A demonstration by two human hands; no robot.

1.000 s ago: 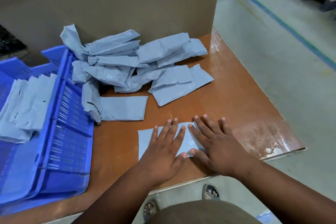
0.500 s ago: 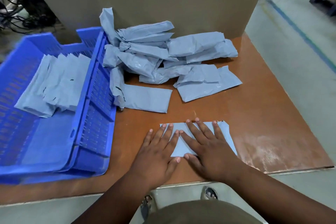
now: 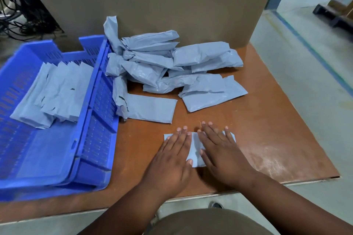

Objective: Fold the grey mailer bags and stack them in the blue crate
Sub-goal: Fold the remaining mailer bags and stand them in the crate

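While both hands lie flat on one bag (image 3: 195,149) at the tabletop's (image 3: 267,120) near edge, the step looks like creasing a fold. Left hand (image 3: 172,158) and right hand (image 3: 221,154) press with straight fingers, grasping nothing. Next it likely needs pinching up and carrying left to the crate (image 3: 95,139), onto the folded stack (image 3: 57,97). Unfolded bags (image 3: 168,66) wait behind.
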